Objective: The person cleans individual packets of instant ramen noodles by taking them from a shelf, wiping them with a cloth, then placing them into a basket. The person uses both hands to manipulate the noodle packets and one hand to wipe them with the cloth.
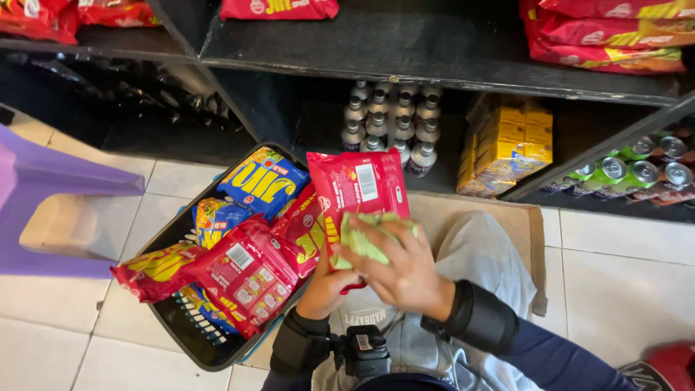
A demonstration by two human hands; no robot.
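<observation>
Place: a small shop, seen low down at the bottom shelves.
Shelving: dark shelves carry goods in rows, many of each kind.
Top shelf: stacked red snack packets.
Lower shelf: small bottles in tight ranks, a yellow carton block, and green drink cans lying on their sides.
Stock: a dark basket on the floor heaped with red and blue snack packs.
Floor: pale tiles, a purple plastic stool beside the basket.
</observation>
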